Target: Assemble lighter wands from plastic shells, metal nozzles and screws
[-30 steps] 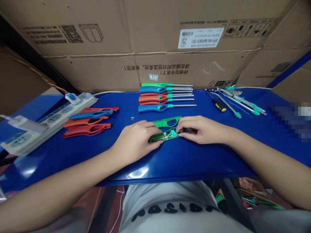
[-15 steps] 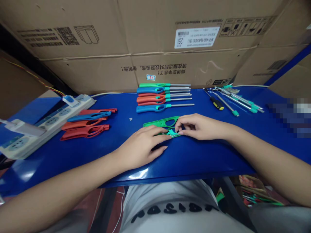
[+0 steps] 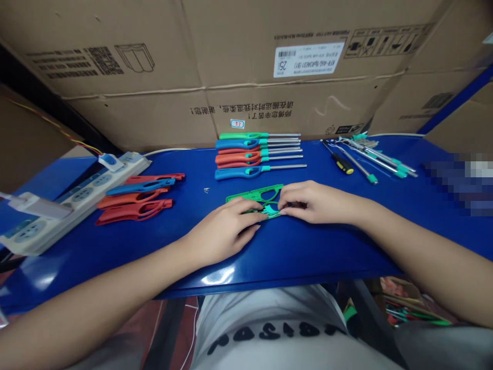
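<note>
My left hand [image 3: 225,230] rests on the blue table [image 3: 154,241], fingers curled over the handle end of a green lighter body [image 3: 268,210]. Pinched at that body's other end, beside a teal trigger piece, is my right hand [image 3: 314,202]. Most of the body is hidden under both hands. A separate green shell half [image 3: 254,195] lies flat just behind them.
Several assembled long-nosed lighters [image 3: 256,154] lie in a row at the back centre. Red and blue shell halves [image 3: 138,198] sit at the left, beside a white power strip [image 3: 73,198]. A screwdriver [image 3: 341,162] and metal-tube parts [image 3: 379,159] lie at the right. Cardboard boxes [image 3: 246,67] wall the back.
My left hand has slid forward over the green lighter body, covering more of it. My right hand stays pinched at the same end.
</note>
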{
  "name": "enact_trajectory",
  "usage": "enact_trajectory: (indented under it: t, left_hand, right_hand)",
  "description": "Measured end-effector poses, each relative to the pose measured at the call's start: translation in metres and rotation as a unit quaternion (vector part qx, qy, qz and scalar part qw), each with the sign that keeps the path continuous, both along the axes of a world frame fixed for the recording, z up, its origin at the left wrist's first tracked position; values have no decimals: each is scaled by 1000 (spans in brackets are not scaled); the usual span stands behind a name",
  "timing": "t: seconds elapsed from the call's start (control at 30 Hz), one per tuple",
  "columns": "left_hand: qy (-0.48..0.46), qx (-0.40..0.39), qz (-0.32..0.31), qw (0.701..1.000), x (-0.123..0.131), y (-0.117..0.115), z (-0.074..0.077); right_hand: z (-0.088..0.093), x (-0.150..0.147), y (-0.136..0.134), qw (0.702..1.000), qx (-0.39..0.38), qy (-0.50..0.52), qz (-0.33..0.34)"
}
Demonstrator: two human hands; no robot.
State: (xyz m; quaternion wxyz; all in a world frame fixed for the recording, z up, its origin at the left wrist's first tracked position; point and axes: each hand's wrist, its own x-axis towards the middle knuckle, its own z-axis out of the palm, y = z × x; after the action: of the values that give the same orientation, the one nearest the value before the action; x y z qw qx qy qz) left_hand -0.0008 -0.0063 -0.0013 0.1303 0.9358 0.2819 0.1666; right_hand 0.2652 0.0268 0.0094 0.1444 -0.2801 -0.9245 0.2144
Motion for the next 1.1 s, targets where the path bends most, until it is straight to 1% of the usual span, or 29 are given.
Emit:
enact_trajectory:
  t: [0.17,0.33,0.43,0.5,0.57,0.63,0.77,0.87,1.0,1.1]
  left_hand:
    - [-4,4,-2,1000,0,1,-1]
    - [-16,15,-15,1000,-1,3,-5]
    - [-20,18,-17,999,-1,4,-6]
    - [-19,15,-16,1000,-2,5,-7]
    - [-18,13,-18,1000,-2,6,-7]
    - [-19,11,-24,999,-3,8,-7]
    - [-35,20,-41,998,-5,14,-9]
    - [-49,29,-46,997,-6,16,-11]
    - [-83,24,-47,995,-6,16,-10]
    - [-118,37,-27,992,-6,17,-5]
  right_hand:
    - [-1,0,-1,1000,4,2,14]
    - [-1,-1,-1,1000,17,4,12]
    - [-2,-1,0,1000,9,21,13]
    - [-3,0,3,999,9,45,-5]
    - [-7,1,6,997,34,55,-38]
    - [-11,2,9,996,57,47,-56]
    - [-18,2,13,997,31,36,-56]
    - [-18,4,16,996,23,38,-77]
    - [-15,8,19,993,48,44,-103]
    - [-12,8,18,983,64,86,-148]
